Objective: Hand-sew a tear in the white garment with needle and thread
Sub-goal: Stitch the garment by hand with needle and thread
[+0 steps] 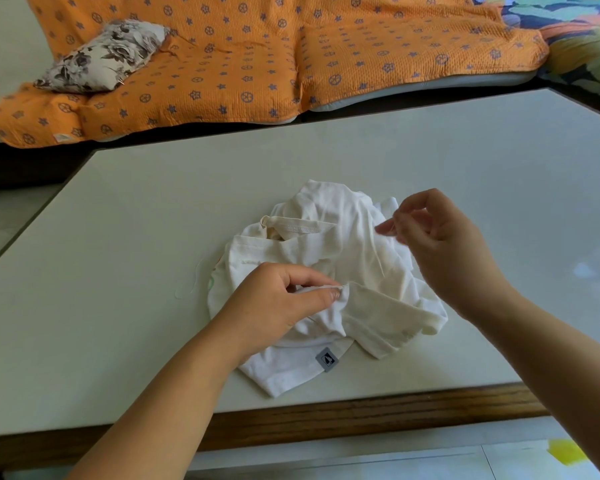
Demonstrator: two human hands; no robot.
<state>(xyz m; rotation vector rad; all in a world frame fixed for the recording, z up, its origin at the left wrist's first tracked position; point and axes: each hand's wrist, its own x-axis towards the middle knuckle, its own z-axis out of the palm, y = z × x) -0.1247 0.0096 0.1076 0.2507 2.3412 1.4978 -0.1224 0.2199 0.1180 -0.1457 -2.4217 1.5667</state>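
Stitch being drawn: shirt (326, 251) pinched by left hand (274, 303), right hand (444, 244) pinched above it, contents unclear; snug pull needed next

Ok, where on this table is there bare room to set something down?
Bare table runs beyond the white garment toward the sofa-side edge, left past the thread lying loose, and right of the right hand. Crowded: the near middle, where the left hand pinches the garment.
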